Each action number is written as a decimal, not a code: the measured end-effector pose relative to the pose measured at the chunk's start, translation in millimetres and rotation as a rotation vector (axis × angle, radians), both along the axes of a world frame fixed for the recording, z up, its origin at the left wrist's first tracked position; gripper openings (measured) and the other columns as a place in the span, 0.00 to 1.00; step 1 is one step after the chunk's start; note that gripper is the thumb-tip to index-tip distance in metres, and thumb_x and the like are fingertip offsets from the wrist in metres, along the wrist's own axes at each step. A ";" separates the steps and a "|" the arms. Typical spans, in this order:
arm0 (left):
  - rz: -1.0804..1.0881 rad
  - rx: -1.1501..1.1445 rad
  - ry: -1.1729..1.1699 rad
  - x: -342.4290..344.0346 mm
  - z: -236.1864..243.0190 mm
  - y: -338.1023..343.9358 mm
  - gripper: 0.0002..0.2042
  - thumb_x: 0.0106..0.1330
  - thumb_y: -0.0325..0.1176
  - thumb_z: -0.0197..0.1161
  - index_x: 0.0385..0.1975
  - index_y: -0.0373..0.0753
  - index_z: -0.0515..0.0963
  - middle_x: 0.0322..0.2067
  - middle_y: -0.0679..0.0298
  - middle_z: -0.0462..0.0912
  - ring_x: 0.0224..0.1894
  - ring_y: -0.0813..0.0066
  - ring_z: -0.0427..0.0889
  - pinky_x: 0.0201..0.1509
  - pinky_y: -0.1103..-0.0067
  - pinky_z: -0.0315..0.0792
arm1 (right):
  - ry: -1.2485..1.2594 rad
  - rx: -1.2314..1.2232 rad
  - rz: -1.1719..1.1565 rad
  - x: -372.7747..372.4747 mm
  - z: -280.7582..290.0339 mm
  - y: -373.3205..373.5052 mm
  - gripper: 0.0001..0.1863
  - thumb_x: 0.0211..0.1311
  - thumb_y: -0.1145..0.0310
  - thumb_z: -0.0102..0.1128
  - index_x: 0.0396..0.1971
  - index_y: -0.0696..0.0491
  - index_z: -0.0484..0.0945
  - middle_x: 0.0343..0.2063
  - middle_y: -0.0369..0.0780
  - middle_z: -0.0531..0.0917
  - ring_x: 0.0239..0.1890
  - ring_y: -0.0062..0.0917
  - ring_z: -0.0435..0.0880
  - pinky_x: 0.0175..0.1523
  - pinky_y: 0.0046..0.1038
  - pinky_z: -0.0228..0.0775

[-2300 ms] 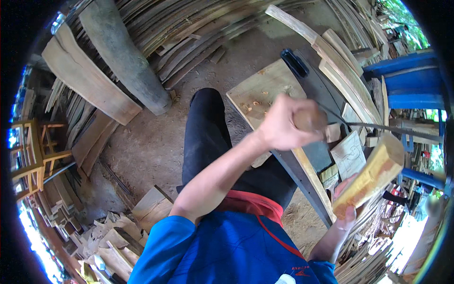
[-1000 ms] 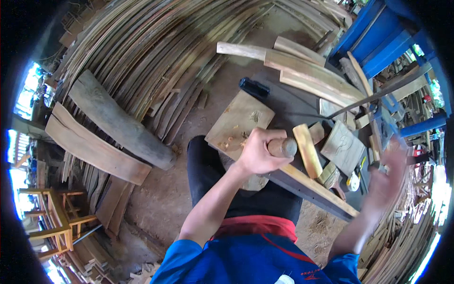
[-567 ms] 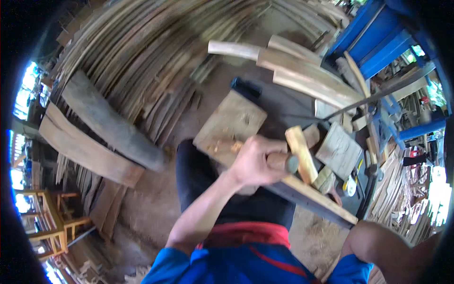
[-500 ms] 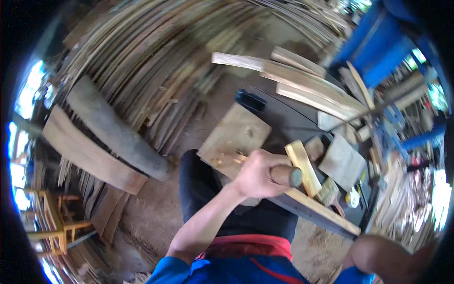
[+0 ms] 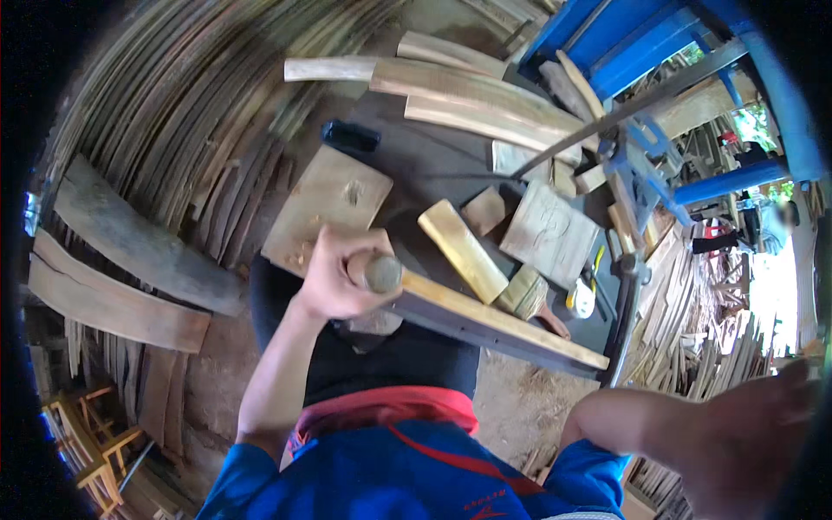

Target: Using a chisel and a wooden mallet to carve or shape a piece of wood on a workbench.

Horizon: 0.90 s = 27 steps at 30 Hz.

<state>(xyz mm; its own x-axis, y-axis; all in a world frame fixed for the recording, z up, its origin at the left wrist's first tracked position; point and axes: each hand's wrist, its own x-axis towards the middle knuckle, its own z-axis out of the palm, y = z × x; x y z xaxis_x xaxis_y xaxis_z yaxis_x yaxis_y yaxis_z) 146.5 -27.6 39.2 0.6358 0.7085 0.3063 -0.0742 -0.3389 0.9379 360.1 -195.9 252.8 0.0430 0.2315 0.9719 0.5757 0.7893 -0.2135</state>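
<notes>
My left hand (image 5: 334, 273) is wrapped round a thick wooden handle (image 5: 378, 272), its round end facing up. The lower part of this tool is hidden by the hand. Beyond the hand lies a squarish wooden board (image 5: 325, 195) with a dark knot and a few shavings. A pale, blunt thing (image 5: 373, 324) shows just below the fist; I cannot make out what it is. Far off at the lower right, my right hand (image 5: 784, 394) is raised close to the view, dark and blurred, its fingers unclear.
On the dark bench are a yellowish wood block (image 5: 464, 251), a flat board (image 5: 552, 232), a brush (image 5: 524, 290), a tape measure (image 5: 582, 299) and pliers (image 5: 596, 267). A wood strip (image 5: 511, 321) edges it. Long planks (image 5: 485, 91) lie behind; a blue metal frame (image 5: 650, 43) stands right.
The view has swung, so the bench and my left hand sit further left and higher. My left hand keeps hold of the handle. More of my right forearm shows, raised at the right.
</notes>
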 end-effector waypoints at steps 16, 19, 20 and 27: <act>-0.047 0.150 -0.011 1.9 1.8 -1.2 0.11 0.42 0.26 0.70 0.15 0.38 0.70 0.12 0.63 0.71 0.14 0.71 0.73 0.20 0.79 0.65 | 0.038 -1.020 -0.555 22.9 -247.2 27.5 0.22 0.50 0.72 0.68 0.47 0.56 0.74 0.34 0.42 0.79 0.35 0.29 0.78 0.42 0.28 0.70; -0.015 0.184 -0.010 -1.8 4.6 4.0 0.11 0.44 0.24 0.70 0.15 0.38 0.70 0.12 0.63 0.72 0.15 0.70 0.75 0.20 0.79 0.64 | 0.006 -1.050 -0.544 16.1 -258.1 34.6 0.25 0.50 0.68 0.70 0.49 0.56 0.73 0.38 0.44 0.77 0.40 0.34 0.78 0.44 0.32 0.71; 0.043 0.196 -0.076 -2.6 3.4 3.0 0.11 0.44 0.24 0.69 0.15 0.38 0.70 0.12 0.63 0.72 0.14 0.70 0.75 0.20 0.79 0.64 | 0.004 -1.051 -0.544 11.9 -262.4 34.9 0.25 0.50 0.68 0.70 0.49 0.56 0.73 0.38 0.44 0.77 0.40 0.34 0.78 0.44 0.32 0.71; 0.162 0.178 -0.201 -20.1 -10.4 1.8 0.11 0.44 0.19 0.64 0.13 0.37 0.67 0.11 0.64 0.68 0.12 0.72 0.70 0.18 0.80 0.61 | 0.056 -1.087 -0.592 -1.7 -274.9 28.8 0.29 0.53 0.65 0.68 0.53 0.58 0.69 0.42 0.47 0.75 0.45 0.39 0.76 0.49 0.36 0.70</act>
